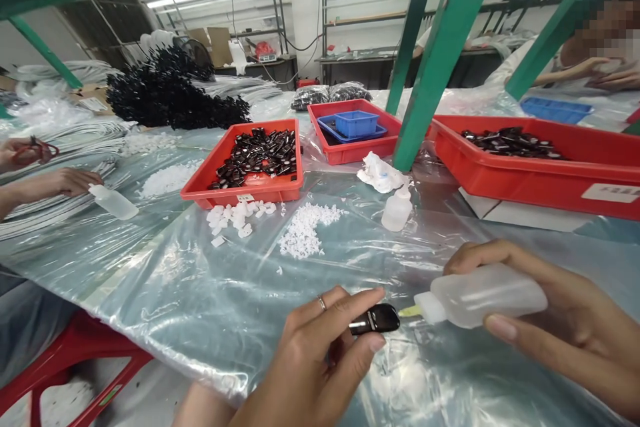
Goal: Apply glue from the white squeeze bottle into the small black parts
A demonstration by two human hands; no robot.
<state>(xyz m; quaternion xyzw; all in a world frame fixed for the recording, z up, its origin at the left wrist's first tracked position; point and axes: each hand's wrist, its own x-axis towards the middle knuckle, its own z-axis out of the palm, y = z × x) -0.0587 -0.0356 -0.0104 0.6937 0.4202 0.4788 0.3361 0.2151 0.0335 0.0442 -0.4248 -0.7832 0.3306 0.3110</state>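
Note:
Between the thumb and fingers of my left hand [320, 340] is a glossy black plastic part [383, 317], held above the plastic-covered table. My right hand [560, 320] grips a translucent white squeeze bottle [493, 297], tilted on its side. Its yellowish nozzle tip [411, 311] points left at the rounded end of the black part, at or very close to it; I cannot tell whether they touch. Beyond my hands lie a heap of small white pieces [306, 230] and a cluster of larger white caps [237, 217].
Red trays of black parts stand at centre [240, 199] and right [530, 180]. Another red tray [345, 155] carries blue bins. A second squeeze bottle [397, 210] stands before a green post [445, 47]. At left, a co-worker's hand [70, 182] holds a bottle [114, 202].

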